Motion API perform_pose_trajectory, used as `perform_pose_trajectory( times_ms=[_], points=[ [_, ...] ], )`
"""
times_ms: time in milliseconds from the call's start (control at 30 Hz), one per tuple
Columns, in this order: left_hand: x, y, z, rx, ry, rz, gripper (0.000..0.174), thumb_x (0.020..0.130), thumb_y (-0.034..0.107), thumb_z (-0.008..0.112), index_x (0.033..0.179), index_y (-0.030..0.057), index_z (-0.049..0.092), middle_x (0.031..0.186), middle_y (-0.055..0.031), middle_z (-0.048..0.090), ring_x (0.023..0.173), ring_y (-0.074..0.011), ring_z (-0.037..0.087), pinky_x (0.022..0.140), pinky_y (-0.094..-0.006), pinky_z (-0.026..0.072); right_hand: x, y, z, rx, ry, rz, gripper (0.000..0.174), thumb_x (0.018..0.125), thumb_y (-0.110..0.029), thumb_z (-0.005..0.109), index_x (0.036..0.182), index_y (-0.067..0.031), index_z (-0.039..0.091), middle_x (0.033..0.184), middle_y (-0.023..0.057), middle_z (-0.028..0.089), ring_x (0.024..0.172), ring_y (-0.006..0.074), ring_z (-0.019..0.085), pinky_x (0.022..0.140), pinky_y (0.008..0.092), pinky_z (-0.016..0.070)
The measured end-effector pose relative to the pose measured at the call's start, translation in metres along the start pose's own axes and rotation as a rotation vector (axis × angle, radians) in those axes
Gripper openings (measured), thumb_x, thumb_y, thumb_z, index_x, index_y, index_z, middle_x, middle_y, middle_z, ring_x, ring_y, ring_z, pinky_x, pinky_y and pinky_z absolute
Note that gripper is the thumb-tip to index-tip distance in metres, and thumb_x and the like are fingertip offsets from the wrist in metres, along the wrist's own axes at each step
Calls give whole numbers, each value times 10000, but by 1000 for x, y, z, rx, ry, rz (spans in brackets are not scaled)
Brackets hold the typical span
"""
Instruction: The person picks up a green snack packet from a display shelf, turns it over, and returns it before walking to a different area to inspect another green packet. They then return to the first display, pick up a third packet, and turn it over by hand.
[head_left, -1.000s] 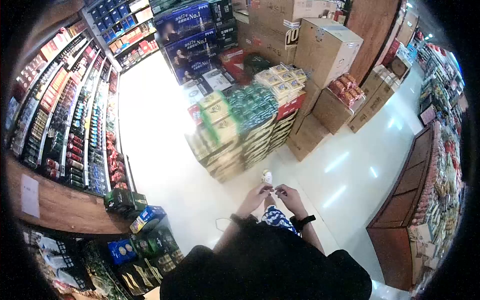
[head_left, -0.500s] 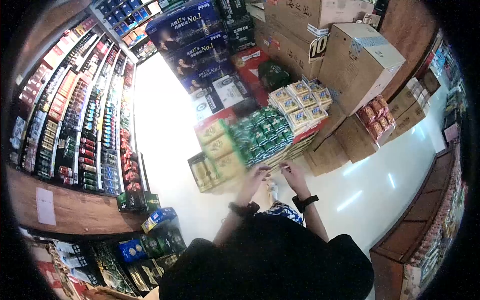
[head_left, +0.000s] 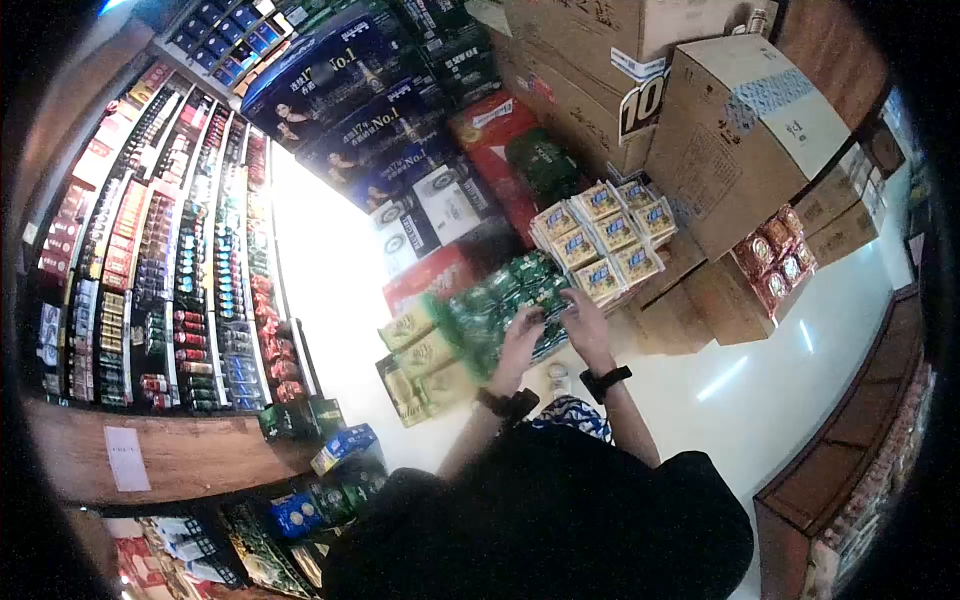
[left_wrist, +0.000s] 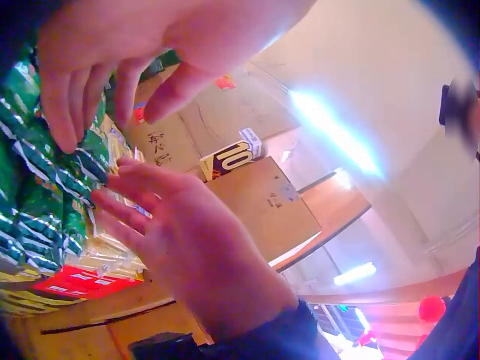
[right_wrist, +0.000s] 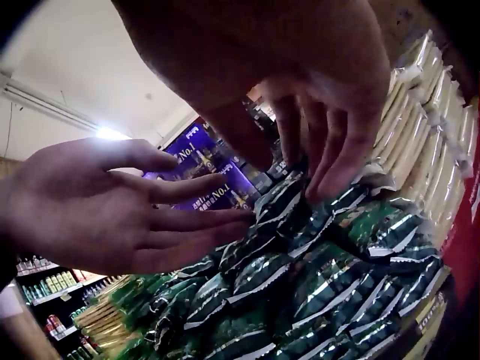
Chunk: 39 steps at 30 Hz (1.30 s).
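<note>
Shelves of bottles and cans (head_left: 195,320) lined the shop on the person's left, and tall brown cartons (head_left: 735,140) rose beyond the display on the right. Between them, shiny green packets (head_left: 525,280) lay heaped on the display stack, reaching its near edge, with pale gold boxes (head_left: 425,365) beside them at its near left corner and cream-coloured packets (head_left: 605,235) just to their right.

From where I stood, the work seemed to be at the reach, with no packet visibly taken up. Gripping one would call for lowering the fingers onto a single wrapper and closing them around it, without dragging its neighbours.

Both hands were over the near part of the green heap, close together but apart. The left hand (head_left: 518,345) was released, its fingers loosely extended and palm turned inward. The right hand (head_left: 586,330) had its fingers gently bent down towards the wrappers, with nothing visible in them; whether the fingertips touched, I could not tell.
</note>
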<state>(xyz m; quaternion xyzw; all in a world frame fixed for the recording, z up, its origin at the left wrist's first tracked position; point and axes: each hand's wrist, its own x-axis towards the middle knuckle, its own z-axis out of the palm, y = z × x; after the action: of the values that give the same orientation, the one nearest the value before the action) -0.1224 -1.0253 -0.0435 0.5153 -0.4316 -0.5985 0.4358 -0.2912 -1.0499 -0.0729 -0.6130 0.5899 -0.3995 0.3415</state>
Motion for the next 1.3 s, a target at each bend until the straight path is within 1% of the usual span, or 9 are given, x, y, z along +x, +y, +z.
perform_pose_trajectory(
  times_ms=[67, 300, 500, 667, 833, 933, 1033, 1167, 1300],
  points=[
    [21, -34, -9, -23, -50, -26, 379, 958, 72, 589, 1329, 3, 563, 1286, -82, 612, 1178, -192, 563, 1035, -317, 445, 7, 9, 1, 41, -30, -23, 390, 835, -56, 671, 1221, -42, 620, 1178, 133, 665, 920, 266, 686, 823, 356, 546],
    [11, 0, 1, -162, 80, -136, 314, 937, 43, 583, 1249, 12, 600, 1172, -54, 632, 1129, -163, 571, 968, -297, 449, 1, -19, -4, 32, 4, 77, 268, 810, -52, 712, 1066, -46, 635, 1036, 130, 655, 944, 275, 669, 820, 346, 539],
    [3, 6, -12, -237, -49, -112, 290, 904, 70, 613, 1191, 27, 595, 1092, -50, 639, 1019, -159, 598, 923, -304, 473, -30, -19, -8, 181, 21, 134, 263, 816, -1, 725, 1059, -48, 639, 961, 73, 626, 914, 179, 649, 841, 297, 528],
    [-32, 27, -6, 99, -46, 32, 357, 917, 77, 637, 1264, 9, 584, 1120, -85, 647, 1042, -211, 601, 955, -327, 476, -77, -19, -1, 279, 127, 161, 254, 857, 15, 698, 1100, -1, 626, 1017, 57, 670, 964, 147, 658, 888, 308, 534],
    [-56, -36, -33, 252, -341, 161, 392, 899, 75, 694, 1270, 3, 587, 1190, -93, 654, 1083, -213, 607, 974, -329, 479, -147, -59, 11, 390, 261, 233, 247, 860, 75, 689, 1084, -8, 628, 1017, 56, 665, 967, 146, 673, 854, 292, 560],
    [-114, -6, -36, -188, -519, -159, 479, 862, 83, 762, 1302, 38, 577, 1170, -89, 666, 1053, -216, 634, 908, -337, 526, -211, -54, 40, 360, 407, 222, 248, 871, 86, 684, 1091, -3, 612, 1021, 47, 662, 957, 130, 668, 827, 276, 565],
    [-152, -33, -46, -98, -620, -299, 511, 854, 89, 780, 1310, 35, 558, 1167, -90, 663, 1044, -189, 636, 874, -321, 534, -274, -89, 58, 442, 548, 286, 250, 873, 97, 677, 1093, -1, 608, 1016, 54, 666, 936, 129, 672, 812, 277, 569],
    [-189, -72, -52, 158, -996, -166, 473, 840, 80, 802, 1252, 18, 578, 1169, -102, 662, 1039, -182, 641, 857, -310, 539, -358, -121, 80, 459, 745, 453, 255, 866, 102, 684, 1082, -14, 614, 1016, 55, 673, 926, 136, 688, 791, 272, 570],
    [-246, -93, -47, -48, -1210, -320, 569, 847, 25, 778, 1343, 7, 500, 1127, -121, 686, 1029, -198, 659, 837, -302, 548, -446, -116, 103, 371, 843, 515, 275, 848, 49, 744, 1072, -23, 602, 1001, 55, 679, 937, 143, 696, 777, 278, 575]
  ],
)
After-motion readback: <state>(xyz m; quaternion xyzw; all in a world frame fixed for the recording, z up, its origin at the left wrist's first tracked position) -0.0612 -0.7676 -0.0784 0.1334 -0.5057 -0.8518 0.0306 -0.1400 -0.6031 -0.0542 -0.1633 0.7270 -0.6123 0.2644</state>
